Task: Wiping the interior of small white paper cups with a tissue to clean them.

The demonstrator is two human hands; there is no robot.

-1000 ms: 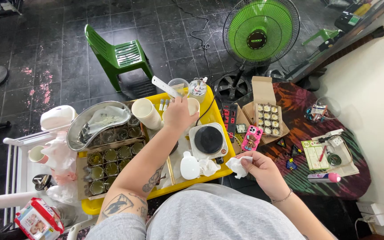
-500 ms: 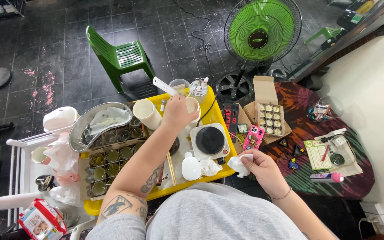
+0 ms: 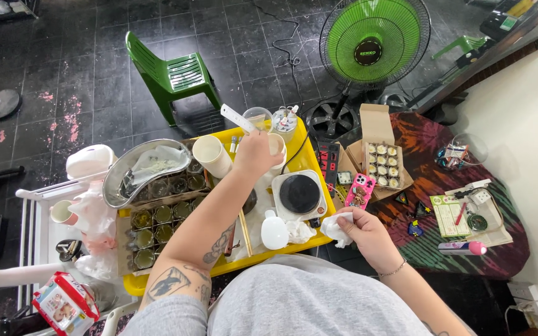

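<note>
Nearest us, the right hand (image 3: 368, 233) closes its fingers around a crumpled tissue (image 3: 337, 227) at the yellow table's (image 3: 269, 258) near edge. Farther out, the left hand (image 3: 255, 154) wraps a cream cup (image 3: 276, 149), upright beside the hot plate (image 3: 299, 194); we cannot see its fingertips.

Dark tiled floor (image 3: 94, 37) with pink stains, green plastic chair (image 3: 172, 78), green standing fan (image 3: 373, 43), cream wall (image 3: 530, 112) at right, patterned rug (image 3: 468, 249).
</note>
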